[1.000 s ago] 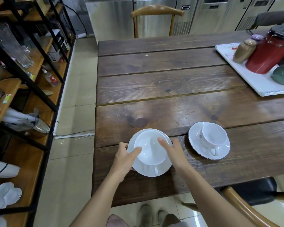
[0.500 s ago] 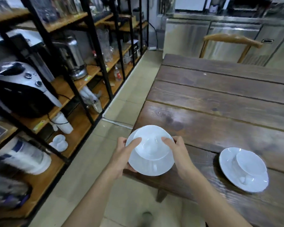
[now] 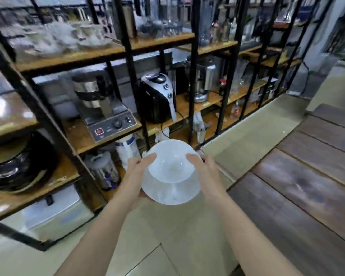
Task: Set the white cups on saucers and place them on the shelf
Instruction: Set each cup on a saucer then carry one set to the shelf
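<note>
One white cup [image 3: 170, 162] on one saucer [image 3: 172, 191] is held above the floor by both outstretched arms. The left hand [image 3: 136, 172] and right hand [image 3: 204, 171] are curled around the saucer's edges, thumbs pressed on the cup's rim. Beyond stands the shelf [image 3: 100, 56] (labels blurred, unreadable).

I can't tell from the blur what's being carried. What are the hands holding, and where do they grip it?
A white cup on its saucer, left hand and right hand gripping opposite sides, thumbs over the cup's rim.
</note>
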`<state>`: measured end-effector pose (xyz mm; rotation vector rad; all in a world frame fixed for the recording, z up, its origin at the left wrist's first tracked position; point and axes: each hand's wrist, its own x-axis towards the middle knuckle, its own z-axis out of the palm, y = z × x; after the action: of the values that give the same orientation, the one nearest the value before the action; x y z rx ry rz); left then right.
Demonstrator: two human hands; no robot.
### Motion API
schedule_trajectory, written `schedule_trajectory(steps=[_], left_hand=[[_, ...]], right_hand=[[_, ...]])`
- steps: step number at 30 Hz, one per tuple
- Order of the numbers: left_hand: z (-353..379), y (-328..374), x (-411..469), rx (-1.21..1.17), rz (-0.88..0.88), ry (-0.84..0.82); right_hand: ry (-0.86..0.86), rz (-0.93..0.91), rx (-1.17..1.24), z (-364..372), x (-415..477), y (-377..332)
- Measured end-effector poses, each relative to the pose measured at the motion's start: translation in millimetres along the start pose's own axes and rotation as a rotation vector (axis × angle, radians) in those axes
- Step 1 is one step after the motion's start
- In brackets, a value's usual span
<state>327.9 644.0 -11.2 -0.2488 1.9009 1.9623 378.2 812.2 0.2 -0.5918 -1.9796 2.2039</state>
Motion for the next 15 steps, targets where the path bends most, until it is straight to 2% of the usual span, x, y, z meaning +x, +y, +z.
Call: schedule_trajectory(steps=[8,15], left_hand=[[-138.2,30.3,-24.5,-0.159,0.027,0.161],[-282.0,63.2,-43.3,-0.157,0.133,0.276]], right_hand=[[-0.198,0.011,-0.121,150.2,9.2,-12.9],[-0.382,0.073,-0.109,313.6,12.2,-11.8]])
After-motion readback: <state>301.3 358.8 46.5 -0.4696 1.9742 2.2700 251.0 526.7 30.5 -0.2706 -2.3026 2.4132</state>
